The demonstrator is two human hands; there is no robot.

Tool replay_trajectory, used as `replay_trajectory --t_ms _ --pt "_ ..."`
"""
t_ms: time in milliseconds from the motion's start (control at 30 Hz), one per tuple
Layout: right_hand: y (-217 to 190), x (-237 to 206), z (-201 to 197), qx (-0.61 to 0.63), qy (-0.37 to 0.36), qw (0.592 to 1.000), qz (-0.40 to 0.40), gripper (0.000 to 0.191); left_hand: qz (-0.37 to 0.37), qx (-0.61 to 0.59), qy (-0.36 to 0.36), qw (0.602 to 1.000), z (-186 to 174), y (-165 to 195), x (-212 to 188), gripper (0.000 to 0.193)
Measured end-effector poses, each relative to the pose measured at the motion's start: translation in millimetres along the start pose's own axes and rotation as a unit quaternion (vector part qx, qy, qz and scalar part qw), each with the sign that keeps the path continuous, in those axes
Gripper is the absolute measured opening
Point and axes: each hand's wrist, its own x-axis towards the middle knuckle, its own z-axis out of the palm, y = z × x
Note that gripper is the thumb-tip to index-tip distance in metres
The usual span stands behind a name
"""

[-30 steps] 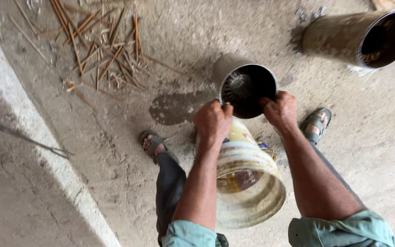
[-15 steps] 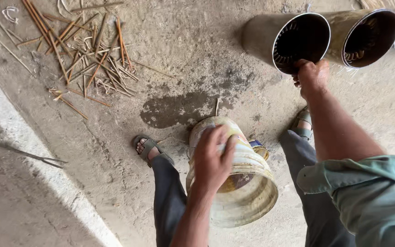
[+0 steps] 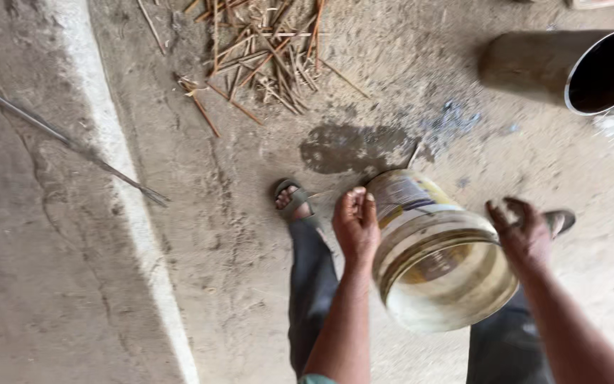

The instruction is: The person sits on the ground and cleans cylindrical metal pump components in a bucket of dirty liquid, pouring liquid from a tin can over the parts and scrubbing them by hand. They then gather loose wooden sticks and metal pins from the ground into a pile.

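Observation:
A pale plastic bucket (image 3: 438, 274) hangs tilted in front of my legs, its open mouth turned up toward me. My left hand (image 3: 355, 226) grips the bucket's left side near the rim. At the rim's right edge is my right hand (image 3: 525, 235), fingers apart and loosely curled. Whether it touches the rim is unclear because of blur. A dark, hollow metal cylinder (image 3: 602, 67) lies on its side on the floor at the upper right, away from both hands.
Thin sticks (image 3: 264, 50) lie scattered on the concrete floor at the top. A dark wet patch (image 3: 353, 146) sits beyond the bucket. A thin metal rod (image 3: 65, 139) crosses a pale raised strip (image 3: 126, 206) on the left. My sandalled feet (image 3: 293, 203) stand below.
My right hand carried the metal cylinder off the bucket to the upper right, left it there and came back to the bucket's rim. My left hand kept hold of the bucket.

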Motion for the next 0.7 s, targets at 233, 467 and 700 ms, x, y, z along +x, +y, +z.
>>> replay_trajectory --t_ms 233,467,700 --pt "-71 -57 34 -0.059 -0.066 0.969 0.230 0.050 0.024 0.177 -0.137 0.974 -32 -2 -24 0.015" --pt "-113 -51 68 -0.066 0.074 0.966 0.238 0.040 0.104 0.229 -0.199 0.947 -63 -48 -32 0.012" --pt "-124 -61 64 0.083 0.223 0.937 0.255 0.028 0.179 0.457 -0.322 0.809 -127 -25 41 0.013"
